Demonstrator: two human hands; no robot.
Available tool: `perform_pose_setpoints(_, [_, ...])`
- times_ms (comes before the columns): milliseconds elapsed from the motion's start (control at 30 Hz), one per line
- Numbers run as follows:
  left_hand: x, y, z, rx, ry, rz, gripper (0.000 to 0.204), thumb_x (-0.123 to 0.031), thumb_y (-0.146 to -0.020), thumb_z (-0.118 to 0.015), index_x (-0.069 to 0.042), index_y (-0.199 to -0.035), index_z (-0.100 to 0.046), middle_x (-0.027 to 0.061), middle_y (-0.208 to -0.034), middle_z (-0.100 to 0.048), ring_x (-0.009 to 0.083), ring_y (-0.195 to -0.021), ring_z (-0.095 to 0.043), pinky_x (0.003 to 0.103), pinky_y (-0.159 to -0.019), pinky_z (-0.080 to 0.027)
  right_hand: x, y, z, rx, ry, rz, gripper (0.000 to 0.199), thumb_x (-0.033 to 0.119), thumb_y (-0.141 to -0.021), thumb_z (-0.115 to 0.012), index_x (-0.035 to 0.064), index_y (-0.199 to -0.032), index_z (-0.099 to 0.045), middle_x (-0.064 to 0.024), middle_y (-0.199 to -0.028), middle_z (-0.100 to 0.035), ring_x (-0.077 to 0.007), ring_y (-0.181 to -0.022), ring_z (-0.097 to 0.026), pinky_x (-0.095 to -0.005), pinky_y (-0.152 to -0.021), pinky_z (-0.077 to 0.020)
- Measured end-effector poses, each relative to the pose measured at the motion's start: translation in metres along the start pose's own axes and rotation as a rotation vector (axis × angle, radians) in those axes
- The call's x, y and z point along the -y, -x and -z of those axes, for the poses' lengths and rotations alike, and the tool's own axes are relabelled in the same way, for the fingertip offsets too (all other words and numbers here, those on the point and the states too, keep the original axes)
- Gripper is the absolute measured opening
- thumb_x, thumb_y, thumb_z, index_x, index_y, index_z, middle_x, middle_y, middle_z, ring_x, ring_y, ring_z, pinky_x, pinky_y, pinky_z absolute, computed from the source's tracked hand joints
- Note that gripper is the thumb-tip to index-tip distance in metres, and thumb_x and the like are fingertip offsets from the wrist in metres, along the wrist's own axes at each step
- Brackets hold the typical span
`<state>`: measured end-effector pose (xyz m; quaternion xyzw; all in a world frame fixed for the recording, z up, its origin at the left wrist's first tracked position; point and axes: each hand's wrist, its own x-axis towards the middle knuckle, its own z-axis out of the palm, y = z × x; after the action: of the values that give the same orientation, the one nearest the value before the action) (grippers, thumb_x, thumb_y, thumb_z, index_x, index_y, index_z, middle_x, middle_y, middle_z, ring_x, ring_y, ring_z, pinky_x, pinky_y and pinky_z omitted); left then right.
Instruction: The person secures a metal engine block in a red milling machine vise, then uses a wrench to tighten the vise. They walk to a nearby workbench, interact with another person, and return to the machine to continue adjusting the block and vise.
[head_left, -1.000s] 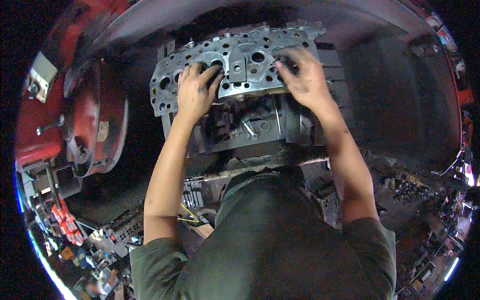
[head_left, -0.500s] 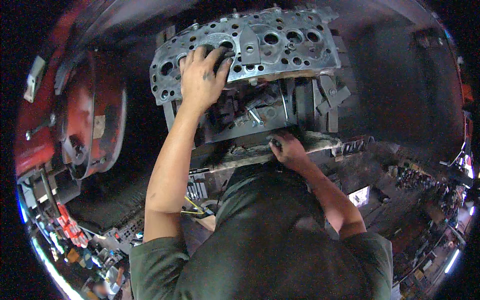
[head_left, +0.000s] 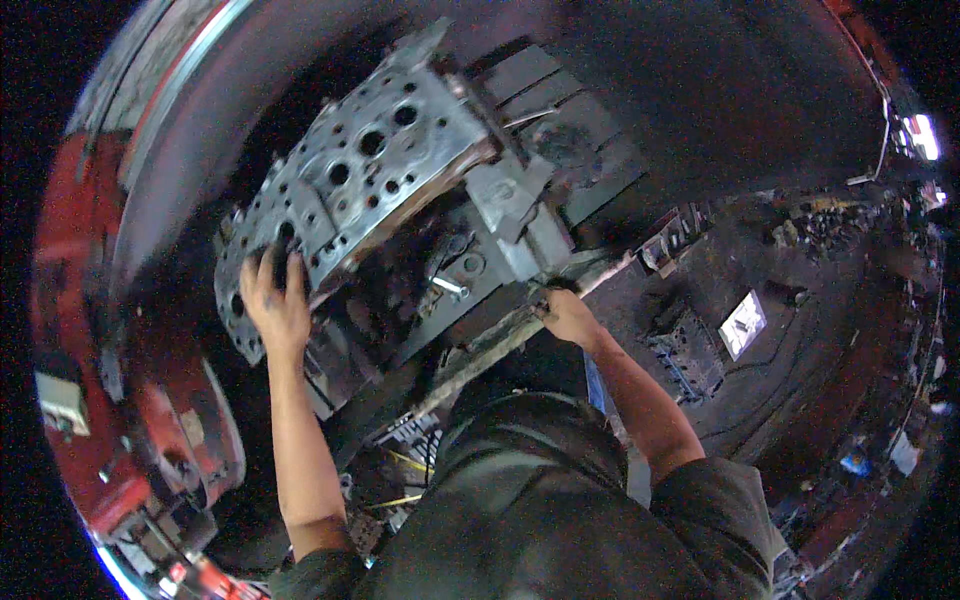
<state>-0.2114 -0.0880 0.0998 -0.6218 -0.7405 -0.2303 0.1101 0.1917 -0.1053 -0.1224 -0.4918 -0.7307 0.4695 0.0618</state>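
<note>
**Right hand off the metal block, left hand still on it**

A second ago both our hands were on the block. Since then the right has dropped to the near edge of the machine bed, by the pale rail. Its fingers are curled; can't tell if they hold anything or touch the rail.

Left stays on the block's near edge, toward its left end, fingers spread by a hole left of the pointed plate. Not closed on anything.

Our view has swung too: block and bed both slant now, so we read that as our head turning, not the block moving. Block sits over the bed, flat bars by its near right corner.

Our take: contact with the block is down to one hand, and it's resting, not clamping.
</note>
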Motion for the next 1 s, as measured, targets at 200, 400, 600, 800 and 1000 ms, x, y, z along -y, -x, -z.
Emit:
perform_pose_setpoints(200, [0.0,0.005,-0.006,0.055,-0.11,0.151,0.031,-0.02,-0.091,-0.06,0.002,-0.112,-0.063,0.0237,-0.113,-0.055,0.0395,-0.109,-0.05,0.043,-0.097,-0.037,-0.073,-0.057,0.072,-0.331,-0.012,-0.396,0.039,0.023,-0.081,-0.063,0.0057,-0.115,-0.058,-0.0262,-0.1,-0.063,-0.0431,-0.097,-0.06,-0.0479,-0.083,-0.0491])
perform_pose_setpoints(400, [0.017,0.024,-0.012,0.025,-0.163,0.139,0.031,-0.014,-0.092,-0.057,0.003,-0.118,-0.059,0.0214,-0.129,-0.049,0.0387,-0.115,-0.047,0.045,-0.101,-0.035,-0.123,-0.168,0.117,-0.355,0.249,-0.414,0.063,0.028,-0.082,-0.065,0.0164,-0.138,-0.04,-0.0247,-0.138,-0.041,-0.0432,-0.121,-0.047,-0.047,-0.096,-0.0452])
perform_pose_setpoints(600, [0.047,0.033,-0.006,0.09,-0.453,-0.34,0.03,-0.014,-0.096,-0.048,-0.002,-0.123,-0.055,0.0203,-0.129,-0.051,0.0409,-0.12,-0.045,0.05,-0.101,-0.036,-0.148,-0.244,0.136,-0.179,0.481,-0.375,0.055,0.02,-0.084,-0.059,0.02,-0.137,-0.045,-0.0183,-0.148,-0.032,-0.0393,-0.133,-0.036,-0.0528,-0.101,-0.0404])
perform_pose_setpoints(800, [0.046,0.033,-0.007,0.091,-0.482,-0.378,0.039,-0.029,-0.098,-0.047,-0.009,-0.131,-0.047,0.0186,-0.135,-0.047,0.0454,-0.126,-0.039,0.058,-0.103,-0.034,-0.174,-0.247,0.209,-0.448,0.08,-0.522,0.053,0.028,-0.081,-0.064,0.0129,-0.129,-0.049,-0.0192,-0.138,-0.044,-0.0396,-0.11,-0.057,-0.048,-0.085,-0.0511])
perform_pose_setpoints(1000, [0.029,0.027,-0.01,0.055,-0.603,-0.466,0.052,-0.042,-0.096,-0.046,-0.008,-0.135,-0.04,0.0241,-0.13,-0.048,0.0491,-0.117,-0.046,0.06,-0.092,-0.041,-0.173,-0.227,0.217,-0.349,0.43,-0.575,0.062,0.034,-0.08,-0.068,0.0119,-0.134,-0.046,-0.0195,-0.136,-0.045,-0.0374,-0.122,-0.047,-0.0481,-0.098,-0.0424])
